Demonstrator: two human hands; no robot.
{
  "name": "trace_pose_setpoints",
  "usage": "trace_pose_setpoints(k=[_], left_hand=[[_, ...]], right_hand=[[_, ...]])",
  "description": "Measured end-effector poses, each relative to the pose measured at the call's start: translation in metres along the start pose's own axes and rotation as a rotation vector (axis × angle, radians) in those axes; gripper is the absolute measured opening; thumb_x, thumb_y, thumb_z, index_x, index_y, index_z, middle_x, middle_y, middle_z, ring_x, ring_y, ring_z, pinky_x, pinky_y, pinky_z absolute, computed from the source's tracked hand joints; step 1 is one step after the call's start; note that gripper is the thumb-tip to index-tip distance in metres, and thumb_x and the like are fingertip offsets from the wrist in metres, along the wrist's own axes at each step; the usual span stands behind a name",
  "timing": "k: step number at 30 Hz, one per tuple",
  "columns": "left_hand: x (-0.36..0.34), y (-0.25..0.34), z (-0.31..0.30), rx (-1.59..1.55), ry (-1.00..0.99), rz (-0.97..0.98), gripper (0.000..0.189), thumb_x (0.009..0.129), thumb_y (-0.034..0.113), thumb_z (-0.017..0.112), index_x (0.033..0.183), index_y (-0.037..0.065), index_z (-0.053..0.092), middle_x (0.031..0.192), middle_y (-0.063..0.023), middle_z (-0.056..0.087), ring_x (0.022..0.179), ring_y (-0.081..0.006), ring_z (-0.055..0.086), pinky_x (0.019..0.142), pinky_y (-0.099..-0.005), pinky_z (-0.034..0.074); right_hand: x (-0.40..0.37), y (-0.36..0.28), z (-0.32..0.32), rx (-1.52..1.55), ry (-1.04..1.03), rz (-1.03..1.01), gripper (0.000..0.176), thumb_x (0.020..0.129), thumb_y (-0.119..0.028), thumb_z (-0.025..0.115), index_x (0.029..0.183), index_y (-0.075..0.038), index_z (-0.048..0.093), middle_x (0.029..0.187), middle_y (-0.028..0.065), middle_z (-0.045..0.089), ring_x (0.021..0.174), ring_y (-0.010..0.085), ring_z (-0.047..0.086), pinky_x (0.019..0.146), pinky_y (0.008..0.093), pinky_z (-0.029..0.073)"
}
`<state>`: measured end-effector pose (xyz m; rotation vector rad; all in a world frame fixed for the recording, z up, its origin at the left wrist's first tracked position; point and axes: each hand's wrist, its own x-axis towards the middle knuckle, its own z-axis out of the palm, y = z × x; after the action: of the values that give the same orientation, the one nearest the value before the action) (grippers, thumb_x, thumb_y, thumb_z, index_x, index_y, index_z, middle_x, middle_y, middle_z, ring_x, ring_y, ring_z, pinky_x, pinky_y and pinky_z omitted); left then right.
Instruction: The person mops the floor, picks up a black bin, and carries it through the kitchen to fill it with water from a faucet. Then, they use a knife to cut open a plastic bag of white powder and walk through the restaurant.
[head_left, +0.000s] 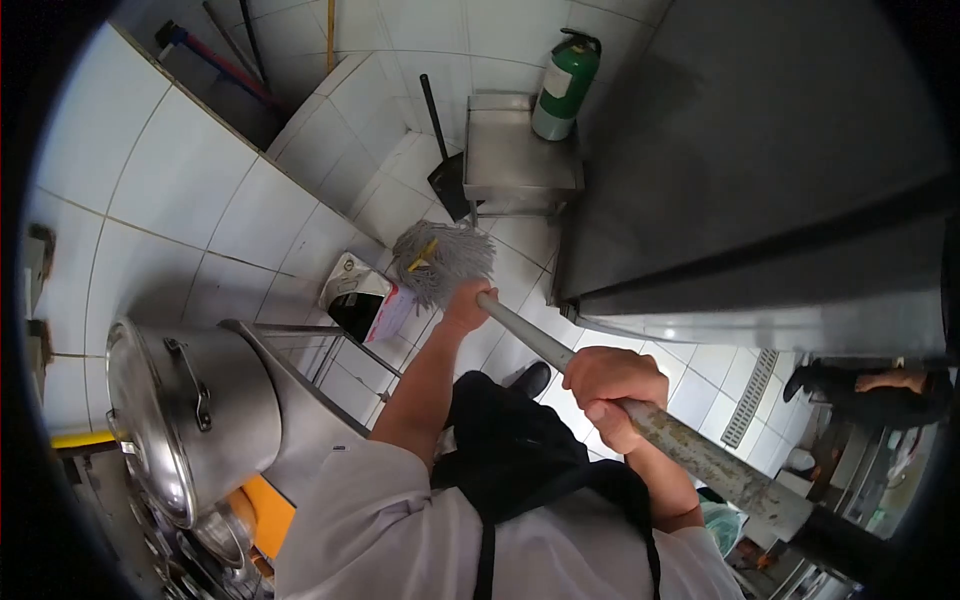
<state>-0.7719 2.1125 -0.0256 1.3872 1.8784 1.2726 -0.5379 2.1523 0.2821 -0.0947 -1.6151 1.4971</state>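
A steel cabinet [780, 160] fills the far right. On the near left, a big pot [235, 400] sits on a steel table [300, 440], its lid [150, 420] on, so whatever is inside is hidden. Beyond the left hand, a small table [515, 150] stands against the far wall, bearing an extinguisher [568, 85] at its right side.

The mop [455, 262] lies with its grey strands spread over the tiles, just in front of the dustpan [450, 187]. Its pole [690, 450] slants up from there to the near right. An open bin [390, 312] is just left of the strands; its inside is dark and I cannot tell what it holds. A green bag [720, 525] shows at the near right, contents unclear.

Both hands are on the pole: the left hand [466, 308] low down, fingers clamped around it, the right hand [615, 385] higher up, fingers also closed around it.

To handle the mop well, I would steer with the lower hand, press evenly, and let the upper one pivot. The strands seem close enough to catch the bin or dustpan, and the pole's upper end wants clearance at the right.
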Motion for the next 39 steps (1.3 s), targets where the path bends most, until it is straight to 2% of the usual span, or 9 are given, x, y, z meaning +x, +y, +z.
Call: trace_pose_setpoints(k=[7, 12, 20, 21, 24, 28, 36, 37, 39], left_hand=[[0.053, -0.047, -0.031, 0.091, 0.145, 0.052, 0.018, 0.075, 0.011, 0.069, 0.065, 0.002, 0.057, 0.065, -0.0179, 0.054, 0.065, -0.0395, 0.054, 0.061, -0.0456, 0.043], [0.102, -0.059, -0.042, 0.248, 0.268, 0.078, 0.017, 0.073, 0.011, 0.069, 0.065, 0.003, 0.056, 0.065, -0.0167, 0.055, 0.068, -0.0395, 0.054, 0.062, -0.0478, 0.042], [0.172, -0.075, -0.078, 0.222, 0.312, 0.135, 0.02, 0.074, 0.009, 0.07, 0.064, 0.006, 0.053, 0.063, -0.0146, 0.055, 0.061, -0.0371, 0.055, 0.057, -0.0451, 0.041], [0.179, -0.075, -0.083, 0.247, 0.293, 0.129, 0.02, 0.074, 0.01, 0.07, 0.065, 0.006, 0.053, 0.063, -0.0146, 0.055, 0.062, -0.0373, 0.055, 0.057, -0.0452, 0.041], [0.204, -0.085, -0.092, 0.169, 0.26, 0.145, 0.019, 0.076, 0.012, 0.07, 0.067, 0.006, 0.054, 0.064, -0.014, 0.056, 0.064, -0.0374, 0.056, 0.059, -0.0461, 0.042], [0.219, -0.102, -0.113, 0.181, 0.146, 0.137, 0.019, 0.073, 0.013, 0.071, 0.067, 0.006, 0.054, 0.064, -0.0137, 0.056, 0.065, -0.0369, 0.056, 0.059, -0.0459, 0.043], [0.238, -0.076, -0.104, 0.119, 0.069, 0.143, 0.022, 0.072, 0.017, 0.07, 0.062, 0.006, 0.053, 0.061, -0.015, 0.056, 0.063, -0.0377, 0.056, 0.06, -0.0462, 0.043], [0.239, -0.068, -0.101, 0.099, 0.058, 0.138, 0.022, 0.073, 0.018, 0.069, 0.061, 0.006, 0.054, 0.062, -0.0157, 0.057, 0.063, -0.0386, 0.056, 0.06, -0.0467, 0.043], [0.237, -0.06, -0.095, 0.079, 0.036, 0.129, 0.023, 0.073, 0.018, 0.069, 0.061, 0.006, 0.054, 0.062, -0.0157, 0.057, 0.063, -0.0386, 0.056, 0.061, -0.0465, 0.044]], right_hand=[[0.045, 0.056, -0.001, 0.026, -0.121, 0.07, 0.012, 0.085, -0.011, 0.065, 0.081, -0.002, 0.059, 0.064, 0.0082, 0.057, 0.059, 0.0223, 0.055, 0.067, 0.044, 0.05], [0.1, 0.076, 0.005, 0.036, 0.061, 0.142, 0.015, 0.091, -0.02, 0.064, 0.086, -0.008, 0.056, 0.062, 0.0036, 0.055, 0.063, 0.0195, 0.057, 0.08, 0.0492, 0.047], [0.196, 0.107, 0.019, 0.016, 0.107, 0.243, 0.048, 0.086, -0.038, 0.071, 0.053, -0.007, 0.055, 0.046, -0.0011, 0.047, 0.051, 0.016, 0.055, 0.074, 0.0465, 0.05], [0.205, 0.115, 0.012, 0.028, 0.059, 0.196, 0.041, 0.086, -0.037, 0.072, 0.062, -0.007, 0.057, 0.055, 0.0037, 0.057, 0.051, 0.0183, 0.057, 0.07, 0.0487, 0.053], [0.221, 0.133, 0.017, 0.104, 0.226, 0.151, 0.03, 0.09, -0.028, 0.068, 0.075, -0.007, 0.054, 0.053, 0.0024, 0.05, 0.048, 0.0154, 0.049, 0.059, 0.0414, 0.046], [0.225, 0.147, 0.023, 0.024, 0.081, 0.096, 0.016, 0.094, -0.018, 0.06, 0.093, -0.007, 0.05, 0.06, 0.0039, 0.05, 0.052, 0.0159, 0.05, 0.059, 0.0416, 0.044], [0.231, 0.121, 0.026, -0.156, 0.082, 0.178, 0.016, 0.095, -0.022, 0.058, 0.089, -0.012, 0.047, 0.054, -0.0009, 0.044, 0.05, 0.0118, 0.046, 0.062, 0.038, 0.042], [0.233, 0.112, 0.034, -0.114, 0.303, 0.23, 0.033, 0.092, -0.022, 0.06, 0.065, -0.005, 0.051, 0.053, 0.0051, 0.05, 0.049, 0.0162, 0.049, 0.059, 0.0421, 0.045], [0.231, 0.105, 0.025, -0.134, 0.277, 0.255, 0.039, 0.092, -0.023, 0.06, 0.058, -0.006, 0.05, 0.053, 0.0057, 0.05, 0.049, 0.0169, 0.049, 0.059, 0.0421, 0.045]])
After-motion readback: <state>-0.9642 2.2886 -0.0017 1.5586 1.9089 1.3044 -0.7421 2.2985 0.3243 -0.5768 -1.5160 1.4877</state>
